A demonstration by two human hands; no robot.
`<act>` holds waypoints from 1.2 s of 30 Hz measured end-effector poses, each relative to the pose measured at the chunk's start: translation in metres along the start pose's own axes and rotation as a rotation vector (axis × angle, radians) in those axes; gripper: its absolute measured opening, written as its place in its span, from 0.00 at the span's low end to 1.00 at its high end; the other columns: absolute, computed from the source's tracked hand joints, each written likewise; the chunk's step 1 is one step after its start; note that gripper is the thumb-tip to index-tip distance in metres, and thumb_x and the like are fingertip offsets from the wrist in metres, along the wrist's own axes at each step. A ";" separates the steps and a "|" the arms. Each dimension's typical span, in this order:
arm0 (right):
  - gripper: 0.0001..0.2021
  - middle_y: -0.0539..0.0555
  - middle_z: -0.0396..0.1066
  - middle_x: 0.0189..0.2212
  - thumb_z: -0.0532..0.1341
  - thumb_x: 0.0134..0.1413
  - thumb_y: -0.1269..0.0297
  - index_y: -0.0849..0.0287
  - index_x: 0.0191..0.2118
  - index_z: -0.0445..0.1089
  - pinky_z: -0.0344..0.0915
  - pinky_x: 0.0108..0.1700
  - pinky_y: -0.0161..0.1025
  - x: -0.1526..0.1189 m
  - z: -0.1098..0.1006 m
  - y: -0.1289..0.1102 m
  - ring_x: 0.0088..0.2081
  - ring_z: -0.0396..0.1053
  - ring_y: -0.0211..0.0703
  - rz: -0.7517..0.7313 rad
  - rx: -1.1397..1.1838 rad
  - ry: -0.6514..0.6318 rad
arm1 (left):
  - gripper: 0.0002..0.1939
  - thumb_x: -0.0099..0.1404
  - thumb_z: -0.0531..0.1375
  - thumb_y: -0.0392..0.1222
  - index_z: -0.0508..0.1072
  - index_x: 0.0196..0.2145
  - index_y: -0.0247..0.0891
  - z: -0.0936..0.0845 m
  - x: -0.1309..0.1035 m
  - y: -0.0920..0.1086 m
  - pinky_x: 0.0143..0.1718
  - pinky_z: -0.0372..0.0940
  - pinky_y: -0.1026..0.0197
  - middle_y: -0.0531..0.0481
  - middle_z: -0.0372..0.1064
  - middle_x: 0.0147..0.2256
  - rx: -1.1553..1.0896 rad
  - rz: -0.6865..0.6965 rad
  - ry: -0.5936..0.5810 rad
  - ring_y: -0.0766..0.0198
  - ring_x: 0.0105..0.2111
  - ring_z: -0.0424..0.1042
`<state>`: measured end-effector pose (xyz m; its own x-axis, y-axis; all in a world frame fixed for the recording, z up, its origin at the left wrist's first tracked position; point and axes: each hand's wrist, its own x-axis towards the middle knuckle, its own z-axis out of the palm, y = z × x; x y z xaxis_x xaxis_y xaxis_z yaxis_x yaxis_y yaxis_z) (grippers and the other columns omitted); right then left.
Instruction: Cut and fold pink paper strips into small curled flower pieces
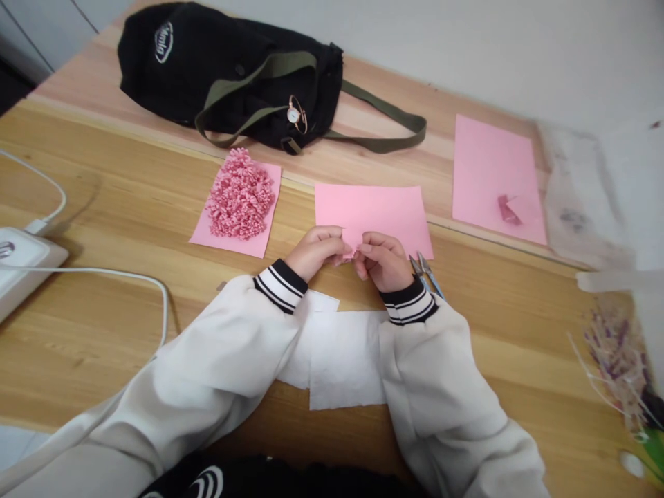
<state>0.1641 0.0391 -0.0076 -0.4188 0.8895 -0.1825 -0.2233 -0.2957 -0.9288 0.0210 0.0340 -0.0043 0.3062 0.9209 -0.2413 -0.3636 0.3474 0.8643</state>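
Note:
My left hand [319,252] and my right hand [382,261] meet, fingers closed in a pinch on a small pink piece [353,254]. Fingertips hide most of it, so its exact kind is unclear. Under and beyond the hands lies a pink sheet of paper [371,207]. Thread snips [426,272] with blue handles lie beside my right wrist, partly covered by the sleeve. To the left, a heap of pink stamen-like bits [241,197] rests on another pink sheet [267,232]. White papers [345,360] lie below, between my forearms.
Behind is a black bag [223,76] with green straps and a wristwatch [294,115] on it. A third pink sheet [490,162] carries a folded pink scrap [511,209]. A plastic bag [586,200] and dried flowers [620,360] are right; a power strip [25,266] with cables is left.

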 end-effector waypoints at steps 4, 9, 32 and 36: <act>0.10 0.46 0.62 0.10 0.63 0.39 0.62 0.61 0.19 0.63 0.50 0.14 0.28 0.000 0.001 0.000 0.11 0.55 0.30 -0.007 -0.010 -0.005 | 0.06 0.41 0.61 0.35 0.66 0.14 0.31 0.000 -0.001 0.001 0.18 0.49 0.68 0.53 0.61 0.14 -0.008 -0.003 0.007 0.74 0.15 0.57; 0.10 0.46 0.62 0.10 0.63 0.39 0.62 0.61 0.19 0.64 0.51 0.15 0.29 0.000 0.000 0.001 0.11 0.55 0.30 -0.015 -0.030 -0.003 | 0.05 0.42 0.60 0.35 0.67 0.15 0.31 -0.001 -0.001 0.000 0.18 0.48 0.68 0.53 0.61 0.15 0.008 0.003 -0.005 0.74 0.16 0.56; 0.11 0.45 0.62 0.10 0.64 0.43 0.61 0.61 0.20 0.64 0.51 0.15 0.28 -0.001 -0.001 0.001 0.11 0.55 0.29 -0.060 0.012 -0.032 | 0.05 0.43 0.60 0.35 0.66 0.15 0.32 0.000 0.000 -0.001 0.19 0.49 0.67 0.53 0.62 0.15 -0.007 0.016 -0.024 0.74 0.16 0.56; 0.11 0.47 0.63 0.10 0.63 0.40 0.61 0.61 0.19 0.64 0.51 0.14 0.28 -0.001 0.000 0.000 0.11 0.56 0.30 -0.026 0.031 -0.021 | 0.05 0.43 0.60 0.35 0.67 0.15 0.31 -0.001 0.001 -0.002 0.19 0.49 0.67 0.53 0.62 0.15 -0.011 0.019 -0.028 0.74 0.16 0.57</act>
<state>0.1648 0.0387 -0.0073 -0.4308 0.8896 -0.1515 -0.2615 -0.2837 -0.9226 0.0212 0.0342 -0.0066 0.3239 0.9221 -0.2117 -0.3794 0.3316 0.8638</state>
